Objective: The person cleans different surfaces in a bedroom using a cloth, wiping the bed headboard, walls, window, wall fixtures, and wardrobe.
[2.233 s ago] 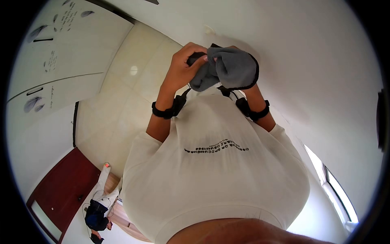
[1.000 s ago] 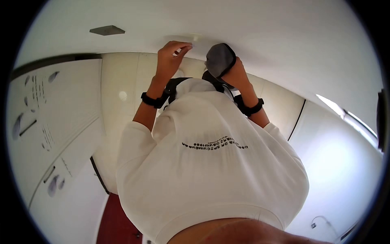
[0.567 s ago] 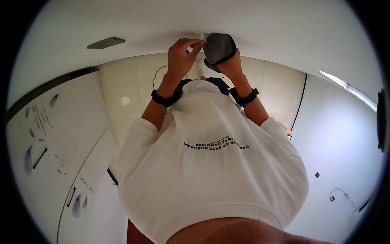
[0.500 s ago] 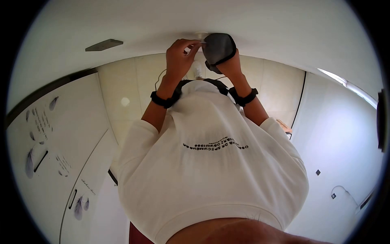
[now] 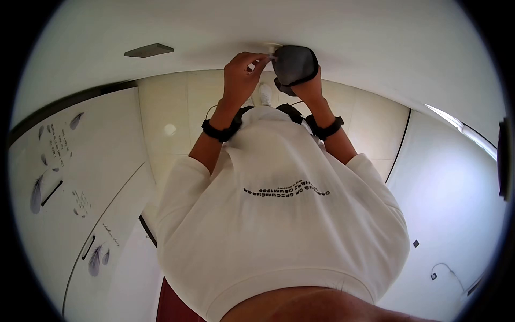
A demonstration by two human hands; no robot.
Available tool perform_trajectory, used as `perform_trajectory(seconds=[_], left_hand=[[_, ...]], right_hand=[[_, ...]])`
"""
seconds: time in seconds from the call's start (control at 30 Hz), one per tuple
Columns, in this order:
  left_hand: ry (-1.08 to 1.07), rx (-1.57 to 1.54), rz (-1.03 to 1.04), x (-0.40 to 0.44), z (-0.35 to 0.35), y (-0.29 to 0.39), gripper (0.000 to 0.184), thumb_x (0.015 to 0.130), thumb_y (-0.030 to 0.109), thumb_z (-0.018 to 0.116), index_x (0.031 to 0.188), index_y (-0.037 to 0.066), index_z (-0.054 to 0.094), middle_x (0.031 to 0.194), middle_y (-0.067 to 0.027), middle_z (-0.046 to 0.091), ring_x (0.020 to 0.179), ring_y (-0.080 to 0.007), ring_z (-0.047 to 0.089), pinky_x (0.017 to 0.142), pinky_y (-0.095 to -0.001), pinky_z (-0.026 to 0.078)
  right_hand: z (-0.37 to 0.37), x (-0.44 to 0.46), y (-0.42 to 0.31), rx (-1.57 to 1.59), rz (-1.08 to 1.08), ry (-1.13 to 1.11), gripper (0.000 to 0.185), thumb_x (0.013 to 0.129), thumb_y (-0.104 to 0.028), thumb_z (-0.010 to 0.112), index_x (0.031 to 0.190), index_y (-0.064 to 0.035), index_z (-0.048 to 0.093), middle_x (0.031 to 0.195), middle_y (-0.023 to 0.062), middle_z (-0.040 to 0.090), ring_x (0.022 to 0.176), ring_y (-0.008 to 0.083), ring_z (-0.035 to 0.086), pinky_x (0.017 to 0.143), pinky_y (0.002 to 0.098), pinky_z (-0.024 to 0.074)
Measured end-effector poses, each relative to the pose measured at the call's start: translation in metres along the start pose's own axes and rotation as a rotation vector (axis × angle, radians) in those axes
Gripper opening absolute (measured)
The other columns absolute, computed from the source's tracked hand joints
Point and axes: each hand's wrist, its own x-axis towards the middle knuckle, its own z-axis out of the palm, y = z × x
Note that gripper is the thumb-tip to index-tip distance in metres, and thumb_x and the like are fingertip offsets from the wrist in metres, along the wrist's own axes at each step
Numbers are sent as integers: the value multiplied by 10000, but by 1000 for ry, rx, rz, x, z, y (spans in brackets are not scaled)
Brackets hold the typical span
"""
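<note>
My right hand (image 5: pixel 308 88) is closed round a grey cloth item (image 5: pixel 295 65) with black edging, held up beside the wall. A darker part of it hangs below, near the wrist. The fingers of my left hand (image 5: pixel 241 75) are pinched on something thin and pale at the cloth's left edge, too small to make out. Just above those fingertips, a small white fixture (image 5: pixel 272 48) sticks out from the wall, partly covered by the cloth.
A pale wall (image 5: pixel 214 32) rises in front, with a flat grey plate (image 5: pixel 149 50) on it. White cabinet doors (image 5: pixel 96 161) with feather prints stand at the left. Below my hands are the tiled floor (image 5: pixel 169 102) and a white shoe (image 5: pixel 265 94). A cable (image 5: pixel 448 267) hangs at the lower right.
Both hands have come up to the wall fixture. My left hand, earlier on the cloth, moved away and then back beside it. The view has turned, and the other person is out of sight.
</note>
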Motion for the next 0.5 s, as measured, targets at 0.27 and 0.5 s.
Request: perform_trajectory(seconds=[0.27,0.5], left_hand=[[25,18,-21,0,8,2,139,856,103,746,994,87,760,913,-68,723,722,-118,656,563,-241,486],[53,62,21,-4,10,5,137,852,108,753,986,83,763,907,-76,724,720,-117,659,561,-240,481]], right_hand=[[-11,-1,-4,48,139,-81,422,711,-173,823,1074,-25,668,1025,123,722,922,243,698,829,342,537],[-13,-5,0,32,39,-54,356,691,-139,826,992,-18,682,906,135,725,825,276,709,735,336,549]])
